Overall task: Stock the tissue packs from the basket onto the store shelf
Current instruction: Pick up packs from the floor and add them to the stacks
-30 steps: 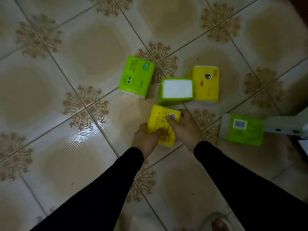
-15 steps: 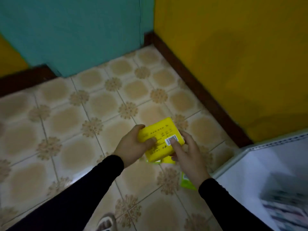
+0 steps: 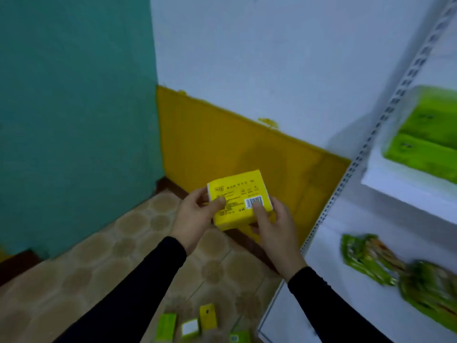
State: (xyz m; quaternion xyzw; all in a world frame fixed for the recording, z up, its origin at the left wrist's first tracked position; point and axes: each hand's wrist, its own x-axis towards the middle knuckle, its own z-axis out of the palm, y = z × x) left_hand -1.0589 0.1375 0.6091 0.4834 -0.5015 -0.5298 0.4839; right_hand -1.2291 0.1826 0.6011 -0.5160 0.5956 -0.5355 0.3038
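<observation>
- I see a yellow tissue pack [image 3: 238,199], a soft rectangular block in glossy printed wrap, held in the air above the floor tiles [image 3: 103,263], in front of the yellow lower wall [image 3: 222,144] and left of the white shelf unit [image 3: 405,191].
- My left hand [image 3: 195,216] grips its left end, thumb pressed on the printed face.
- My right hand [image 3: 274,226] grips the lower right corner, thumb just below the white barcode patch.
- The pack's long axis runs left to right, tilted up toward the right; the printed face with barcode points up at me.
- On the shelf unit's upper board, near its left edge, lie bright green packs [image 3: 425,142], blurred.
- On the lower board lie crinkled green bags [image 3: 385,268], also blurred.
- The upright post [image 3: 378,125] is perforated metal.
- More small packs [image 3: 200,323], green and yellow, sit on the patterned tiles at the bottom edge.
</observation>
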